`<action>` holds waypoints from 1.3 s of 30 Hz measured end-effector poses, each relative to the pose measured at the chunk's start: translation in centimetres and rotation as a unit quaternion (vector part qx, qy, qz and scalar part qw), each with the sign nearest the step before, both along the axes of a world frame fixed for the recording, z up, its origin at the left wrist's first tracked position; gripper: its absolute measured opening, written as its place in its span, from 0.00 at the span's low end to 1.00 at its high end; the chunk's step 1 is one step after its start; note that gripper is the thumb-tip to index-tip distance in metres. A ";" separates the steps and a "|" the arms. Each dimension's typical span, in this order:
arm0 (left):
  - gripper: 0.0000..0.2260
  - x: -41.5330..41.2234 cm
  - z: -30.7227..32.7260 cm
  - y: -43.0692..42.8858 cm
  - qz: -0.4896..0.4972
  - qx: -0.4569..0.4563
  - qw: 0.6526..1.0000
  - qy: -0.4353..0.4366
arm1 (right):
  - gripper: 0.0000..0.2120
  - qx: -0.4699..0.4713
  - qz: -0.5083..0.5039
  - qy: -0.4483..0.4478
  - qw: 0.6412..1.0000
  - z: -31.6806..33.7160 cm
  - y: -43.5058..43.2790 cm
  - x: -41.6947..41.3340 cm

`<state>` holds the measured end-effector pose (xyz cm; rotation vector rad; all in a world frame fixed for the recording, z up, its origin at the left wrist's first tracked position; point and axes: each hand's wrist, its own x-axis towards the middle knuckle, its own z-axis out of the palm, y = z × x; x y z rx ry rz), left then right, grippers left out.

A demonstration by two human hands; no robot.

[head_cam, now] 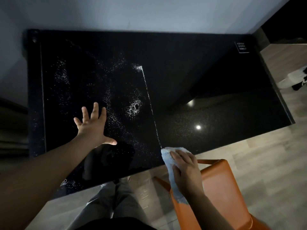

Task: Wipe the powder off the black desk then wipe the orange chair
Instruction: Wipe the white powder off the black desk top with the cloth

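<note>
Left hand (93, 125): fingers straight and spread, holding nothing, over the left half of the black desk (199, 63). Powder (133, 107): scattered to its right, ending in a thin straight line. Right hand (185, 171): fingers curled on a blue cloth (167, 157) at the desk's near edge. Orange chair (221, 188): beneath that hand, beside the desk.
</note>
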<state>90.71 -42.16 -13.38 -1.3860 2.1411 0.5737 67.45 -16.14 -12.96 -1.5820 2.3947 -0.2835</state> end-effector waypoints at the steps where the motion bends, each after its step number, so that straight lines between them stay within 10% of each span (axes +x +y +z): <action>1: 0.63 0.0 0.0 0.0 0.000 -0.001 1.000 0.000 | 0.21 0.005 -0.002 0.003 1.000 0.2 0.2 0.1; 24: 0.48 1.1 0.7 -7.4 0.094 -0.067 0.991 0.070 | 0.20 -0.097 0.018 -0.025 0.995 5.0 -23.8 -3.9; 39: 0.61 0.9 0.0 -13.8 0.147 -0.010 0.989 0.003 | 0.19 -0.099 0.090 0.004 0.991 3.1 -45.9 -7.2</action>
